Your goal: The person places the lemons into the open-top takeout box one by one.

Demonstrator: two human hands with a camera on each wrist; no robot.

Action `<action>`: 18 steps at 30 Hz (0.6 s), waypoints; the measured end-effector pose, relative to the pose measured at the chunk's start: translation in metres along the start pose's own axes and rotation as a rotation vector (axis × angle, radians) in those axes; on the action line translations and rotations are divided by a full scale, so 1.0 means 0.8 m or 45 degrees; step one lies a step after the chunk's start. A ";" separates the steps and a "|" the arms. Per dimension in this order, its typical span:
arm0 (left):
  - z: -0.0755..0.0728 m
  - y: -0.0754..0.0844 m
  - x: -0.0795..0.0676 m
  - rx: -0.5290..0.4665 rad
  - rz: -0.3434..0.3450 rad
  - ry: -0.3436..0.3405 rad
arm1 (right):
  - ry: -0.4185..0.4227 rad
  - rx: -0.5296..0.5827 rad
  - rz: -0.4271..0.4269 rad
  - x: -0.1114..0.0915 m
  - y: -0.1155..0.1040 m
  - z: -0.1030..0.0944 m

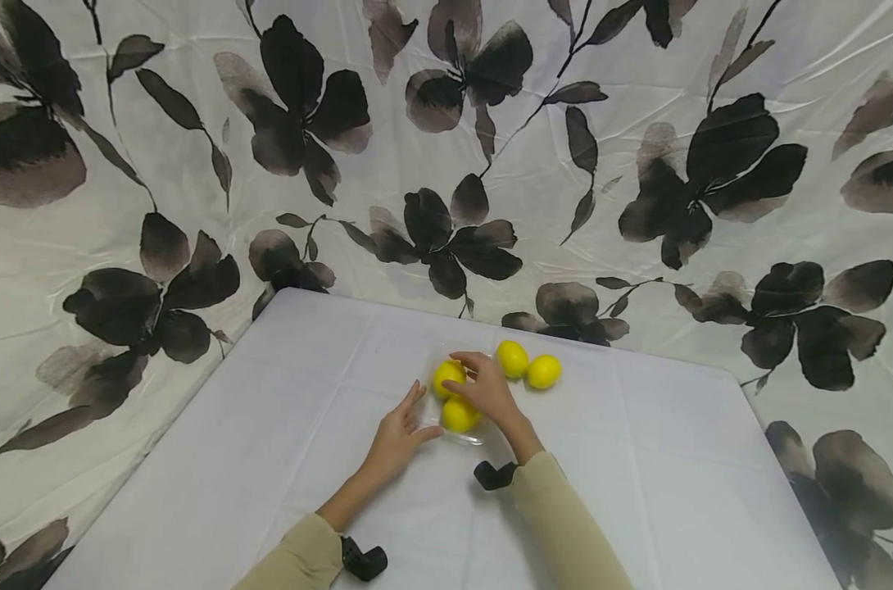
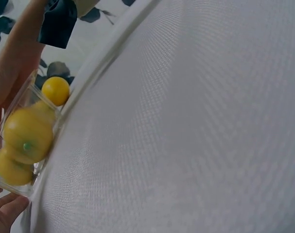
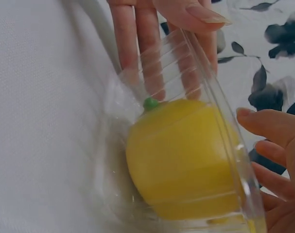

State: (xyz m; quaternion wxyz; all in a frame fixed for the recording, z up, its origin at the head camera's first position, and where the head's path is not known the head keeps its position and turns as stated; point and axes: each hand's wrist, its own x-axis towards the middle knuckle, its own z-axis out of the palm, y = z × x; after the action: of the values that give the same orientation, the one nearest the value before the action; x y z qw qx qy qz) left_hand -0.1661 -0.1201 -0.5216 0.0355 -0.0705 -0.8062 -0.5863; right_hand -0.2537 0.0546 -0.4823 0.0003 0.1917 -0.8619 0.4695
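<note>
A clear plastic container (image 1: 467, 440) with yellow lemons in it sits on the table. The head view shows an upper lemon (image 1: 446, 375), partly covered by fingers, and a lower lemon (image 1: 460, 415). My left hand (image 1: 396, 438) rests against the container's left side, fingers fairly straight, thumb near the front corner. Through the clear wall in the right wrist view, a large lemon (image 3: 183, 160) shows a green tip. Over the container's rim hovers my right hand (image 1: 488, 391), fingers spread and loosely bent above the upper lemon, with nothing gripped between them in the right wrist view.
Two more lemons lie beside the container at the back right, one left (image 1: 512, 359) and one right (image 1: 544, 372). A white cloth covers the table (image 1: 682, 467). Behind its far edge hangs a floral curtain (image 1: 564, 205). Black wrist mounts (image 1: 364, 559) sit at both sleeves.
</note>
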 end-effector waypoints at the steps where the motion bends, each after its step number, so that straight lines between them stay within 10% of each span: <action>1: 0.000 0.001 -0.001 0.000 0.001 0.001 | 0.000 0.005 -0.006 -0.001 0.000 -0.002; 18: 0.000 -0.002 0.000 -0.014 0.003 -0.014 | 0.188 0.110 -0.010 -0.011 0.010 -0.055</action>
State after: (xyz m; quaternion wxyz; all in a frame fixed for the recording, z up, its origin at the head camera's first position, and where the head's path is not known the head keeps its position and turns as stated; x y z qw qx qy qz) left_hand -0.1666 -0.1203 -0.5228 0.0313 -0.0751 -0.8032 -0.5901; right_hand -0.2563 0.0968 -0.4661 0.0574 0.1596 -0.8377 0.5192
